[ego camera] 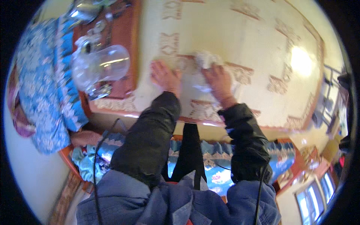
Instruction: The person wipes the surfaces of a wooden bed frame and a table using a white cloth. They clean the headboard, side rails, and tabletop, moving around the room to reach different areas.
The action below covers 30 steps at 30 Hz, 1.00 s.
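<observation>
A large cream table top (pixel 208 36) with brown lace-like patterns lies before me. My left hand (pixel 166 77) rests palm down on it, fingers spread, near its left part, holding nothing. To the right, my right hand (pixel 218 81) presses on a crumpled white cloth or paper wipe (pixel 207 59), which shows beyond the fingertips. Something whitish also lies under and beside that hand, too blurred to make out. Both forearms are in dark sleeves.
Left of my left hand, a reddish-brown wooden surface (pixel 123 31) holds a clear plastic container (pixel 114 62), plastic bags and a shiny metal vessel (pixel 85 11). A blue floral-covered seat (pixel 42 81) stands at far left. A blue-covered bench (pixel 216 174) is behind my legs. A metal rack (pixel 327 92) stands at right.
</observation>
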### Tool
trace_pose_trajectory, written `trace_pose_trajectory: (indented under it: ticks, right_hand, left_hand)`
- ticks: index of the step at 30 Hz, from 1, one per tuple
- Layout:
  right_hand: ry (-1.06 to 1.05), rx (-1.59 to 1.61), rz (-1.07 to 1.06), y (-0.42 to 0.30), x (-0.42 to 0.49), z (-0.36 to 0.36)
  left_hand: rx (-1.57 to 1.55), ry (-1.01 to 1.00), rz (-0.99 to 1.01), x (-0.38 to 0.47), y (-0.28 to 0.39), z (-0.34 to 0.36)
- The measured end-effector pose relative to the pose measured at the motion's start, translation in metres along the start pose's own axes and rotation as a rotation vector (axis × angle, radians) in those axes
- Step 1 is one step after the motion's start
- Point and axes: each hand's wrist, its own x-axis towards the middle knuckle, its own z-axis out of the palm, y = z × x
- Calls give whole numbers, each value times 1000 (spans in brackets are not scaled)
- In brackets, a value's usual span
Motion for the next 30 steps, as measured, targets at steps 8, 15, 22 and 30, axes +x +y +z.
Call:
trace_pose_trajectory:
  ticks: [8,15,22,30]
  right_hand:
    - [68,-154,393,28,24,1]
    - [97,222,-83,-90,129,20]
    - [-26,-133,-7,-155,229,51]
    - [-84,-41,-205,-243,99,40]
  left_hand:
    - [-130,-25,18,-3,0,-19]
    - [-294,-245,165,-7,-34,-44]
    - [-404,-237,171,-90,-146,-60]
    - [-582,-121,100,-94,-206,-94]
